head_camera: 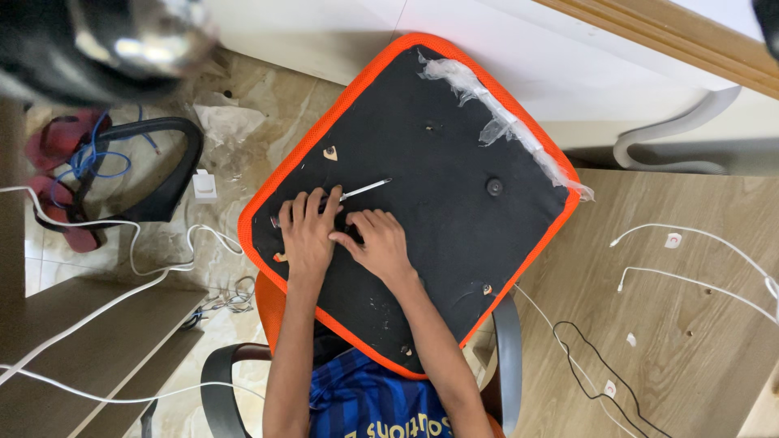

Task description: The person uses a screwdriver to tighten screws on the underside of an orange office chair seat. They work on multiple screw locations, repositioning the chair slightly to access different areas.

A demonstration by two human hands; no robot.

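Note:
An upturned chair seat (454, 138), black underneath with an orange rim, rests tilted across my lap. My left hand (307, 231) lies on its near left part, fingers curled over the dark handle of a screwdriver (363, 190) whose silver shaft points right. My right hand (378, 243) presses down beside it, fingers bent on something small and dark that I cannot make out. A black round knob (494, 186) sits at the seat's middle. Torn clear plastic wrap (495, 113) clings along the far right edge.
A wooden desk (682, 341) with white and black cables (698, 280) stands to the right. A grey chair armrest (508, 357) is beside my right elbow. White cords (146, 276), a black armrest (174, 174) and red sandals (57, 146) lie on the tiled floor at left.

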